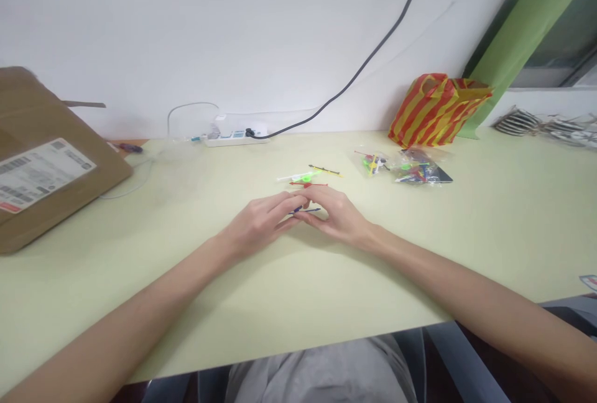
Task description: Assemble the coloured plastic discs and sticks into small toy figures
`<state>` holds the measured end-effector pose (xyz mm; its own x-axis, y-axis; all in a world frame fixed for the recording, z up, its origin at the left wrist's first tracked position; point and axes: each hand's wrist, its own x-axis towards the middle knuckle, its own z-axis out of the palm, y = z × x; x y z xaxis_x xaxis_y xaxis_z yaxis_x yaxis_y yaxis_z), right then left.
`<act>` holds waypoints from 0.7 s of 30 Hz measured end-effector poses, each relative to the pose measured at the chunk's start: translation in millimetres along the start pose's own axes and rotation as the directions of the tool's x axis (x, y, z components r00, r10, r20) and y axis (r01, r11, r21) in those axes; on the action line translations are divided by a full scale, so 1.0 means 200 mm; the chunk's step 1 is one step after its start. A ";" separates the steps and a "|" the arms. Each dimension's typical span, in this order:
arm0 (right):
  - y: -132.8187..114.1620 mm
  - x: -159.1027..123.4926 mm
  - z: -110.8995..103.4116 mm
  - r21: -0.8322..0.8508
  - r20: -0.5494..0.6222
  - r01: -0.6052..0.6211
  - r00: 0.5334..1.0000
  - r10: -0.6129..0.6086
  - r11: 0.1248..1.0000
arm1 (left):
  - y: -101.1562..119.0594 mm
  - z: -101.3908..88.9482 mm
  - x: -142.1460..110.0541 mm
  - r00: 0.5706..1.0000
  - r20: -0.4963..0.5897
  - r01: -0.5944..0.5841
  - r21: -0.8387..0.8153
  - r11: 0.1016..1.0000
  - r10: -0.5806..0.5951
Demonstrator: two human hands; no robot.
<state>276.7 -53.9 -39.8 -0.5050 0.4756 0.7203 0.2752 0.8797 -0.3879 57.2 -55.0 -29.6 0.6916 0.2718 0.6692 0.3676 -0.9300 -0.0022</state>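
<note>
Pinching the slim blue piece (311, 210) in the left grip (261, 219); cannot tell closure of the right grip (339, 216). Could slip or snap under uneven pressure.

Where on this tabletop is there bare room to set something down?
Bare: between the cardboard box and left hand; between the right hand and plastic packets. Crowded: just beyond both hands, among the loose plastic pieces.
</note>
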 end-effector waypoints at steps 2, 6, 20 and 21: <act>0.00 0.00 -0.01 0.002 0.006 0.017 1.000 -0.018 1.000 | 0.00 0.00 0.00 1.000 0.014 0.007 -0.014 1.000 -0.006; 0.00 0.01 -0.02 -0.028 0.020 0.050 0.999 -0.049 0.998 | 0.02 0.00 0.01 1.000 0.014 0.013 -0.029 1.000 -0.012; 0.06 -0.02 0.04 -0.009 -0.023 -0.147 0.989 0.147 0.989 | -0.04 0.00 -0.01 0.998 -0.007 0.069 0.114 0.991 -0.069; 0.06 -0.02 0.04 0.003 -0.013 -0.176 0.984 0.176 0.984 | -0.05 0.00 -0.02 0.996 -0.010 0.088 0.142 0.986 -0.088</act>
<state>275.9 -45.7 -52.4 -0.4385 0.6225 0.6482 0.3575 0.7825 -0.5098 51.2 -47.2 -31.8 0.6505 0.3500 0.6740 0.5116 -0.8579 -0.0482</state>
